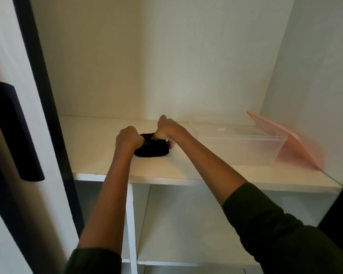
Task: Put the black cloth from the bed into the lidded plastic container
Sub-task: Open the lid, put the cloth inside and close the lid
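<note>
The black cloth [153,150] lies bundled on the white wardrobe shelf [99,151]. My left hand [128,139] grips its left edge with the fingers curled shut. My right hand [165,128] is closed on its top, just to the right of the left hand. To the right of the cloth on the same shelf stands the clear plastic container [240,145], uncovered, with no cloth inside. Its pink lid [291,141] leans tilted against the container's right end and the wardrobe side wall.
A small pinkish object [171,144] peeks out behind the cloth's right side. The dark-edged wardrobe door [14,131] with its long dark handle stands open at the left. Below the shelf are lower compartments [186,220] split by a white divider [131,224].
</note>
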